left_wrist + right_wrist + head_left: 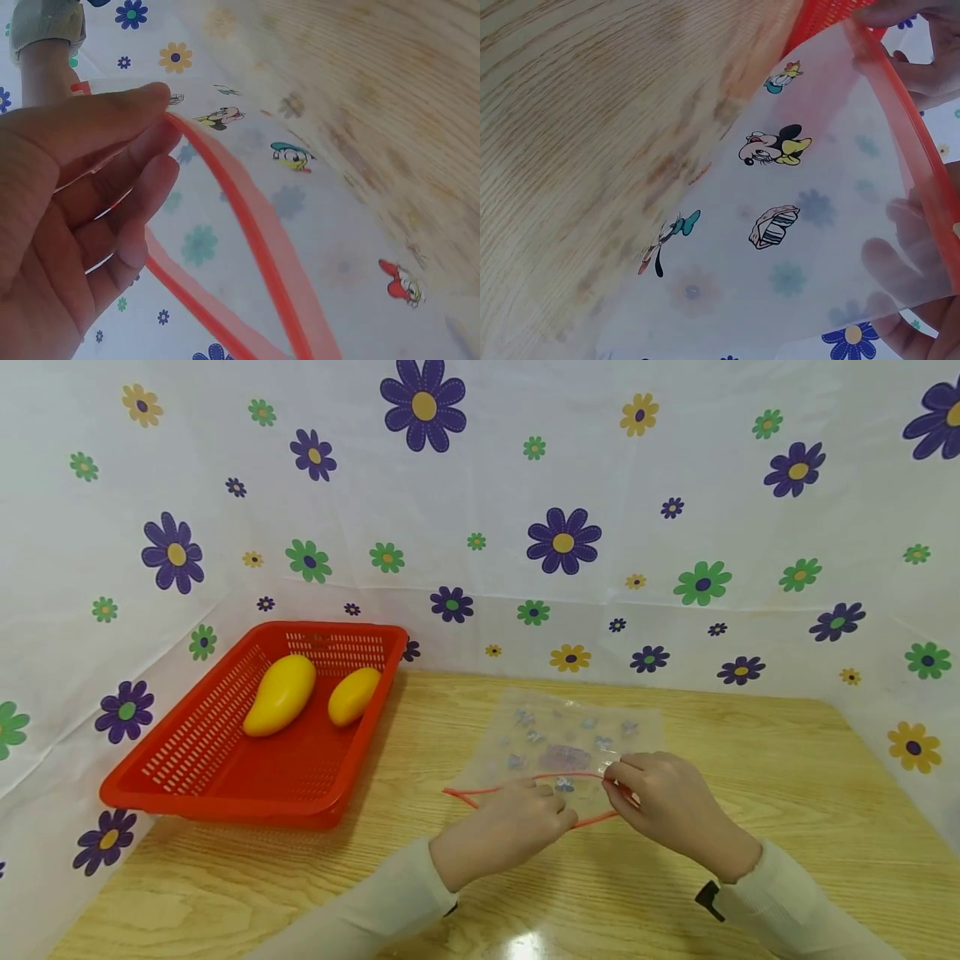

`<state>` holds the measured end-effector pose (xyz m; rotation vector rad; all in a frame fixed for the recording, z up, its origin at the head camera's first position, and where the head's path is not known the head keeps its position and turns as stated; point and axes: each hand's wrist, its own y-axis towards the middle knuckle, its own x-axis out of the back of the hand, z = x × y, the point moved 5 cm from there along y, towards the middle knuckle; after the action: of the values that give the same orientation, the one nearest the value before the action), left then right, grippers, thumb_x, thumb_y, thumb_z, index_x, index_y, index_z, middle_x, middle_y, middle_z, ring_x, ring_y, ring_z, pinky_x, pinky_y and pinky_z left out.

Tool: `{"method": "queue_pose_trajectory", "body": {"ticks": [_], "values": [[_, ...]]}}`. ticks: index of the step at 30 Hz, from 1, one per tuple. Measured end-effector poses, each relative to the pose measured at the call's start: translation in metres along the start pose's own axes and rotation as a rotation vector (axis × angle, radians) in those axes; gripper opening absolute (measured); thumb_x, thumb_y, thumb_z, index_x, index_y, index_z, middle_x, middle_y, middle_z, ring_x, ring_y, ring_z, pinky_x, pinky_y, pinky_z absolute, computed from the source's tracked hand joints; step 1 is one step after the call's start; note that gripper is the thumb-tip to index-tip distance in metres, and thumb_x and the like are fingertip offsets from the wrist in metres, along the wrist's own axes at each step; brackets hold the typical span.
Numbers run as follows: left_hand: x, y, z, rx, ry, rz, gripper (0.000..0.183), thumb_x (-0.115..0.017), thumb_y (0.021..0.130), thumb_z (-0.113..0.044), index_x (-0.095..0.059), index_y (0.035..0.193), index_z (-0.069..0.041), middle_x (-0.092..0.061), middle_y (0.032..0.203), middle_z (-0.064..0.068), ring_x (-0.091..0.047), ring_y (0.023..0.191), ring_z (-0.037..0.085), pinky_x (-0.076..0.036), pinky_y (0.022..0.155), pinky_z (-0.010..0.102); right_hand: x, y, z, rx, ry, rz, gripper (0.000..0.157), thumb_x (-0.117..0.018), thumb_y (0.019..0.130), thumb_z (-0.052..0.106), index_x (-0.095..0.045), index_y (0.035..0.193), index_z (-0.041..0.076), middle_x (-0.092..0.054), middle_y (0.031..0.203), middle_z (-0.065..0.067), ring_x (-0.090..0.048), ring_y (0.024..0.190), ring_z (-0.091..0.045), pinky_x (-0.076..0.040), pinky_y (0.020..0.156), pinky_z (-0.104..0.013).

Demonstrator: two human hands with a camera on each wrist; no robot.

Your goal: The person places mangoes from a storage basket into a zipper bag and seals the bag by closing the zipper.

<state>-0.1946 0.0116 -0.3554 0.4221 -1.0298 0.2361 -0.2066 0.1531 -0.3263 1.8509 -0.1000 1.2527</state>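
A clear plastic zip bag [495, 743] with cartoon prints and a red zip edge [592, 820] lies toward the table's far side, its mouth facing me and spread apart. With thumb and fingers, my left hand [506, 831] pinches the red edge left of the middle, as the left wrist view shows. My right hand [667, 806] grips the mouth's right end, and its fingers [900, 255] show through the clear film in the right wrist view. Between the two red strips [240, 195] a gap shows in the left wrist view.
To the left stands a red plastic basket [240, 810] with slotted walls, holding a large yellow mango [281, 693] and a smaller yellow mango-like fruit [352, 696]. A white flowered cloth [480, 485] hangs behind and beside the wooden table [780, 793].
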Motion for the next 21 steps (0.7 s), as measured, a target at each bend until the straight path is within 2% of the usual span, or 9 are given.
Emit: {"method": "queue_pose_trajectory", "body": {"ticks": [3, 7, 14, 21], "values": [[0.0, 0.0, -0.002, -0.013, -0.012, 0.023, 0.006, -0.064, 0.088, -0.016, -0.066, 0.088, -0.022, -0.061, 0.072, -0.013, -0.044, 0.057, 0.0, -0.025, 0.052, 0.016, 0.001, 0.001, 0.0, -0.003, -0.008, -0.015, 0.01, -0.075, 0.069, 0.009, -0.065, 0.07, 0.012, -0.055, 0.058, 0.007, -0.043, 0.05, 0.0, -0.037, 0.047, -0.018], [-0.001, 0.001, -0.005, -0.026, -0.003, 0.059, 0.007, -0.063, 0.089, -0.019, -0.065, 0.085, -0.024, -0.059, 0.07, -0.014, -0.038, 0.055, 0.001, -0.023, 0.052, 0.016, 0.003, 0.002, 0.0, -0.006, -0.013, -0.052, 0.009, -0.073, 0.068, 0.009, -0.065, 0.07, 0.011, -0.057, 0.059, 0.006, -0.048, 0.05, -0.002, -0.042, 0.048, -0.021], [-0.005, 0.002, -0.009, -0.023, -0.026, 0.089, 0.005, -0.063, 0.088, -0.028, -0.067, 0.091, -0.028, -0.063, 0.074, -0.015, -0.04, 0.056, 0.0, -0.022, 0.052, 0.017, 0.005, 0.003, -0.001, -0.024, -0.013, -0.097, 0.007, -0.071, 0.068, 0.008, -0.065, 0.07, 0.011, -0.06, 0.061, 0.006, -0.052, 0.052, -0.003, -0.046, 0.051, -0.026], [-0.007, 0.001, -0.013, -0.04, -0.024, 0.092, 0.005, -0.063, 0.087, -0.031, -0.067, 0.089, -0.033, -0.06, 0.068, -0.015, -0.038, 0.054, 0.001, -0.018, 0.053, 0.019, 0.006, 0.004, -0.003, -0.047, -0.002, -0.13, 0.004, -0.068, 0.07, 0.01, -0.064, 0.072, 0.011, -0.061, 0.061, 0.005, -0.053, 0.053, -0.004, -0.045, 0.05, -0.024]]}}
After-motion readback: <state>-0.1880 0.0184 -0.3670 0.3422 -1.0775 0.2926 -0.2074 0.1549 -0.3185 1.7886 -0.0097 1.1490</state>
